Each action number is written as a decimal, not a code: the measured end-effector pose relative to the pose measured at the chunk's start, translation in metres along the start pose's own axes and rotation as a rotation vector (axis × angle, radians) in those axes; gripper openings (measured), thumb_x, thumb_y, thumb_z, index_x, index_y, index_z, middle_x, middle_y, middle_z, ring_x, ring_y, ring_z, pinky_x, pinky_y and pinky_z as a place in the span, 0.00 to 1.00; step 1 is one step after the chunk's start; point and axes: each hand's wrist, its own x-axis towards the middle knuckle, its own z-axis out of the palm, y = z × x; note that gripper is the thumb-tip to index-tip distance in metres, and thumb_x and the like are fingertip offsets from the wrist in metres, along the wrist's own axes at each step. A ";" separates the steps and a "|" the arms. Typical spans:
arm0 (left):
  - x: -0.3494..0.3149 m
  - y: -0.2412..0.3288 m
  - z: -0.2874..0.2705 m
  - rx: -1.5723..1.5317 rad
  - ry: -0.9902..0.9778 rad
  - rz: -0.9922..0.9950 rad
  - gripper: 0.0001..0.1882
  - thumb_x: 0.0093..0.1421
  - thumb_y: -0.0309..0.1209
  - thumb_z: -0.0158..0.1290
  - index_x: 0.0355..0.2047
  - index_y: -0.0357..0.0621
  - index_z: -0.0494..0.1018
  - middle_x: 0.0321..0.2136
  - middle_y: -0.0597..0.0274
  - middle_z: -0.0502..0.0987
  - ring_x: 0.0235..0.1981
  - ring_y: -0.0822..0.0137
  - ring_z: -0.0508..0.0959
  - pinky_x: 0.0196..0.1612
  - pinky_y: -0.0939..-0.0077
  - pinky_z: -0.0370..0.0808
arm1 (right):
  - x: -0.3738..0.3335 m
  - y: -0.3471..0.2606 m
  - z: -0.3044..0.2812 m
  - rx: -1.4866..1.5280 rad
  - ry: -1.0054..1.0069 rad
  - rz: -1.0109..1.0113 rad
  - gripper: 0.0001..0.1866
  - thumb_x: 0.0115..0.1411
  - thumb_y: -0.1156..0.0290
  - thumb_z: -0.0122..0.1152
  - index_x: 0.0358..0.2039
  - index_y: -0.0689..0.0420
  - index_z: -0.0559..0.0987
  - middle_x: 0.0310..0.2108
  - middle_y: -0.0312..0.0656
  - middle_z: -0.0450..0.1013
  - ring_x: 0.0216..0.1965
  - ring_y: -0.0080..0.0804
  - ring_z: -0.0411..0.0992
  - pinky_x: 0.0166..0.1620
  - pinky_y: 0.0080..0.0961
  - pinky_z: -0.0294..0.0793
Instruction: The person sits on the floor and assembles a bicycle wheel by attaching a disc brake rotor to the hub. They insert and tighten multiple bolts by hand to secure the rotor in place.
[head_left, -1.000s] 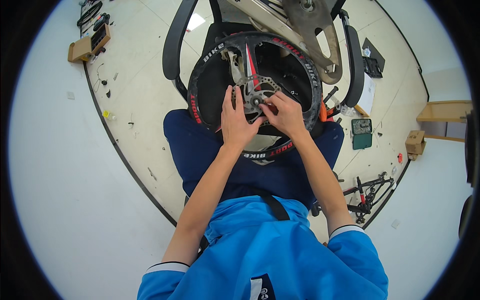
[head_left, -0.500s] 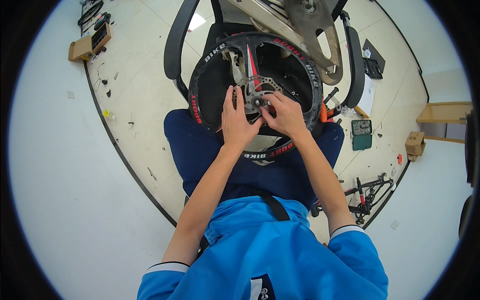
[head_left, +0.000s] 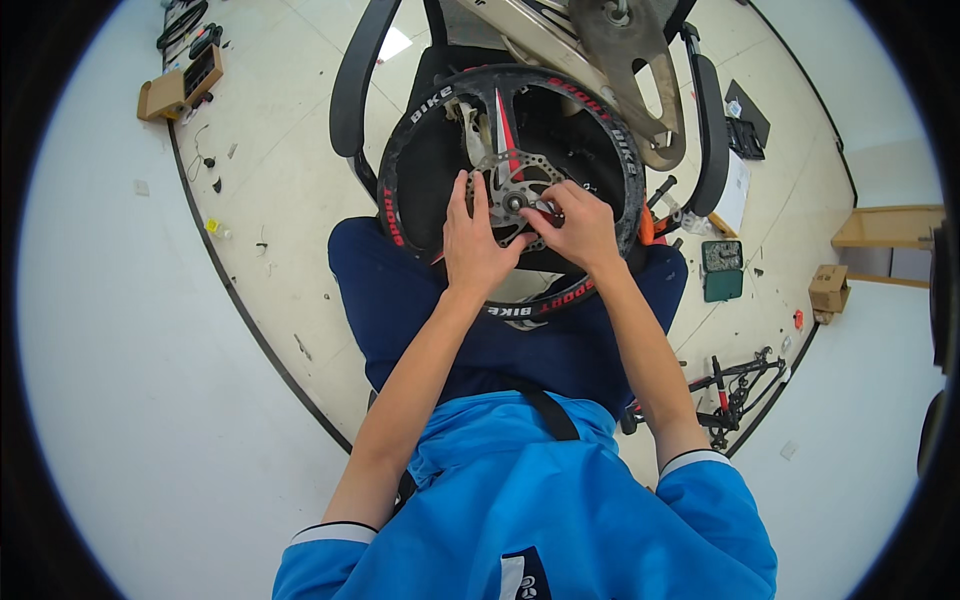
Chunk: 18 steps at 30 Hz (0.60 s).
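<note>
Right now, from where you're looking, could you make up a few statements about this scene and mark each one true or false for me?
1. The left hand and right hand are both at the metal disc on the wheel. True.
2. The chair's armrests are white. False: the armrests are black.
3. The cardboard box at upper left stands open. True.
4. The open green case is left of the wheel. False: the green case lies to its right.
</note>
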 end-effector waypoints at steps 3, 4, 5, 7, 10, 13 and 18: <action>-0.001 0.002 0.001 0.008 0.004 -0.003 0.60 0.45 0.44 0.75 0.72 0.37 0.53 0.71 0.43 0.52 0.68 0.43 0.63 0.65 0.52 0.66 | 0.000 0.001 -0.006 0.052 0.011 -0.017 0.07 0.56 0.72 0.69 0.36 0.55 0.83 0.28 0.38 0.74 0.28 0.38 0.77 0.30 0.32 0.76; -0.001 0.002 0.001 0.008 0.001 -0.009 0.60 0.45 0.44 0.75 0.72 0.37 0.54 0.71 0.43 0.52 0.68 0.43 0.62 0.65 0.52 0.66 | -0.001 0.004 -0.004 0.038 -0.026 -0.057 0.08 0.55 0.73 0.69 0.38 0.55 0.84 0.28 0.38 0.74 0.28 0.38 0.77 0.31 0.32 0.77; 0.000 0.002 -0.001 0.009 -0.001 -0.016 0.59 0.45 0.43 0.75 0.72 0.36 0.54 0.71 0.43 0.52 0.68 0.43 0.62 0.65 0.52 0.66 | -0.001 0.005 -0.004 0.024 -0.063 -0.097 0.10 0.55 0.74 0.68 0.39 0.54 0.84 0.29 0.38 0.74 0.29 0.39 0.77 0.31 0.32 0.77; 0.000 0.003 0.000 0.007 -0.008 -0.027 0.59 0.46 0.43 0.75 0.72 0.37 0.54 0.71 0.44 0.52 0.68 0.43 0.62 0.65 0.52 0.66 | -0.001 0.008 -0.003 0.015 -0.058 -0.106 0.09 0.56 0.74 0.68 0.39 0.54 0.84 0.30 0.38 0.74 0.29 0.39 0.77 0.32 0.33 0.77; 0.000 0.005 -0.002 0.005 -0.015 -0.041 0.59 0.46 0.43 0.75 0.72 0.37 0.54 0.71 0.44 0.52 0.68 0.44 0.62 0.64 0.52 0.66 | -0.001 0.011 0.000 0.030 -0.054 -0.110 0.07 0.56 0.73 0.68 0.37 0.56 0.83 0.31 0.38 0.74 0.30 0.40 0.78 0.32 0.33 0.78; 0.000 0.005 -0.001 0.004 -0.007 -0.034 0.59 0.46 0.43 0.75 0.72 0.36 0.54 0.71 0.44 0.53 0.68 0.44 0.63 0.64 0.52 0.67 | -0.001 0.011 0.005 0.031 -0.083 -0.055 0.06 0.56 0.71 0.69 0.34 0.56 0.81 0.31 0.39 0.74 0.30 0.40 0.78 0.32 0.33 0.77; 0.000 0.001 0.001 0.011 0.011 -0.011 0.60 0.45 0.45 0.75 0.72 0.39 0.53 0.71 0.43 0.53 0.66 0.42 0.64 0.64 0.51 0.67 | 0.004 0.005 0.005 0.041 -0.042 -0.102 0.07 0.54 0.74 0.71 0.31 0.57 0.80 0.28 0.39 0.73 0.25 0.38 0.77 0.29 0.30 0.76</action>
